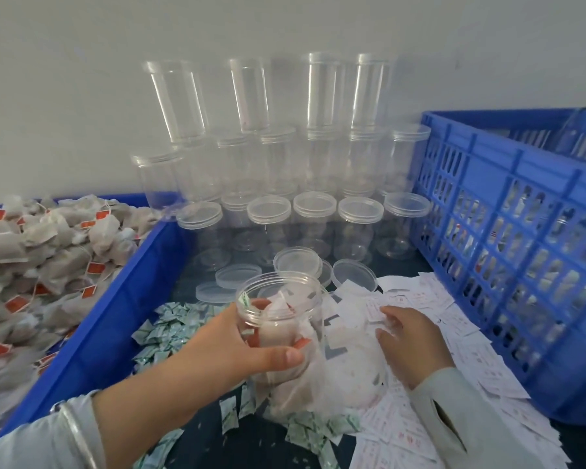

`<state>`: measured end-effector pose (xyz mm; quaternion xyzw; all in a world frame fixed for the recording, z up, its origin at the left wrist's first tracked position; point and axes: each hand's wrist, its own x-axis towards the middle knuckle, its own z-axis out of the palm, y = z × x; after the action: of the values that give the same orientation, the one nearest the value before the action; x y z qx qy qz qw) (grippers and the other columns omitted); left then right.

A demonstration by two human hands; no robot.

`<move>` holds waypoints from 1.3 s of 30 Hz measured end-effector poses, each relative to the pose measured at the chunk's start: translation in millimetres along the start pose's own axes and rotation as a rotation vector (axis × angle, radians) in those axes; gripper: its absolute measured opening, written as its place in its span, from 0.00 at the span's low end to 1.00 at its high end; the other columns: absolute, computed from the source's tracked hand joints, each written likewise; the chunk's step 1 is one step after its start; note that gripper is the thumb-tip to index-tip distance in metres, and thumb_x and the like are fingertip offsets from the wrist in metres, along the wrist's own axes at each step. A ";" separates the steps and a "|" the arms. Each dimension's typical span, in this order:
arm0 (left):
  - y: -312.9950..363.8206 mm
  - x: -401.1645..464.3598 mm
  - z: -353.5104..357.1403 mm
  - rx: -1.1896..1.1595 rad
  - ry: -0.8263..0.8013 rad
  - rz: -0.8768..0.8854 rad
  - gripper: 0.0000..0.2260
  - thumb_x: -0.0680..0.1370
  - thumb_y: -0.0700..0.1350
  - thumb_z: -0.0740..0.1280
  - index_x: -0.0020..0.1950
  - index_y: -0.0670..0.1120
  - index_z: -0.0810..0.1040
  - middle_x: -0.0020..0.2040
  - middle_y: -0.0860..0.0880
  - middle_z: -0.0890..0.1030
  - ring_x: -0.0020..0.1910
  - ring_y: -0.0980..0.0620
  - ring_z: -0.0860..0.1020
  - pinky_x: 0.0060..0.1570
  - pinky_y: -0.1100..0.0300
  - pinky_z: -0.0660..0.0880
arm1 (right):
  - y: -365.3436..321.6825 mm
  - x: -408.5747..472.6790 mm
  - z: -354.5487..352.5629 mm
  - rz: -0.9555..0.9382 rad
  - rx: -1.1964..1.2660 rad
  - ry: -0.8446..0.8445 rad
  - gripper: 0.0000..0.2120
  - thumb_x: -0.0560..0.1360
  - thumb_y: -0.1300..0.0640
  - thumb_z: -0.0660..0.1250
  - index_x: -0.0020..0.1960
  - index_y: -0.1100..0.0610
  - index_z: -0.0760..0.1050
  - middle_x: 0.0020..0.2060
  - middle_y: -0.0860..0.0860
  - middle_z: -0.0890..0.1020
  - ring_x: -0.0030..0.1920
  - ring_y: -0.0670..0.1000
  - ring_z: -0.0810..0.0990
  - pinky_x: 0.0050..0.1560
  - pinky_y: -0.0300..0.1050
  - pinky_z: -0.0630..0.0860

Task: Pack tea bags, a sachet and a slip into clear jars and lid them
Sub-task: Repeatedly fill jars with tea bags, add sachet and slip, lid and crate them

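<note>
My left hand (237,346) grips an open clear jar (281,313) tilted toward me over the table, thumb across its front. Tea bags with red tags and a green-white sachet show inside it. My right hand (410,336) rests on the pile of white paper slips (430,299) to the right of the jar, fingertips pinching a slip at the pile's top. Green-white sachets (170,326) lie scattered under and left of the jar. Loose clear lids (298,262) lie just behind the jar.
A blue bin (109,333) heaped with tea bags (48,245) stands at left. Lidded empty clear jars (285,170) are stacked against the back wall. A blue slatted crate (508,238) holding packed jars stands at right.
</note>
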<state>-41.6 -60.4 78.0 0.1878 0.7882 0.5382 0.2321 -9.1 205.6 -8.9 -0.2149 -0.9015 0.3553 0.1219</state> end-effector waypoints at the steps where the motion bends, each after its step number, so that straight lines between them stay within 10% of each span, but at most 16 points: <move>1: 0.2 -0.7 0.3 -0.001 -0.005 0.008 0.47 0.48 0.64 0.80 0.64 0.52 0.72 0.53 0.56 0.83 0.52 0.58 0.81 0.56 0.60 0.74 | -1.1 -0.8 -0.7 -0.012 0.001 -0.016 0.22 0.73 0.62 0.66 0.67 0.53 0.72 0.64 0.50 0.74 0.63 0.51 0.70 0.64 0.43 0.65; 9: 1.1 -5.3 3.0 0.000 -0.069 0.033 0.42 0.50 0.66 0.79 0.60 0.54 0.74 0.52 0.59 0.83 0.51 0.60 0.81 0.52 0.64 0.72 | 0.5 -0.2 -4.8 0.082 -0.241 0.014 0.20 0.76 0.65 0.61 0.66 0.54 0.73 0.64 0.52 0.74 0.64 0.53 0.69 0.63 0.43 0.66; 14: -0.2 -3.3 0.6 -0.030 -0.065 0.037 0.43 0.49 0.65 0.80 0.61 0.55 0.72 0.52 0.60 0.83 0.51 0.61 0.81 0.45 0.72 0.75 | -1.2 -0.9 -6.2 0.049 -0.122 0.097 0.09 0.78 0.61 0.63 0.52 0.58 0.82 0.49 0.54 0.84 0.44 0.50 0.77 0.45 0.39 0.70; 22: -3.8 0.6 -2.7 0.008 0.010 -0.010 0.48 0.47 0.64 0.81 0.64 0.55 0.71 0.54 0.56 0.83 0.53 0.57 0.81 0.60 0.55 0.74 | -2.6 -6.8 -8.1 0.027 0.126 0.323 0.05 0.73 0.64 0.70 0.46 0.59 0.84 0.42 0.51 0.83 0.41 0.46 0.76 0.44 0.34 0.68; 31: -1.6 0.0 -3.6 0.087 0.014 0.030 0.40 0.54 0.58 0.82 0.61 0.57 0.69 0.48 0.66 0.82 0.46 0.68 0.80 0.38 0.79 0.70 | -36.6 -35.7 -15.2 -0.067 0.527 0.563 0.08 0.74 0.62 0.69 0.47 0.50 0.81 0.40 0.40 0.79 0.40 0.38 0.77 0.39 0.29 0.68; 39: -0.9 -2.8 -1.3 0.241 0.023 0.107 0.39 0.51 0.65 0.79 0.58 0.62 0.68 0.49 0.72 0.78 0.47 0.72 0.77 0.42 0.80 0.69 | -116.3 -67.5 -19.7 -0.685 0.572 0.550 0.09 0.73 0.59 0.63 0.51 0.51 0.79 0.46 0.38 0.81 0.49 0.39 0.80 0.51 0.29 0.74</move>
<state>-40.1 -63.2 78.0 0.2499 0.8386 0.4533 0.1697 22.4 109.0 81.4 0.0486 -0.7218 0.4573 0.5172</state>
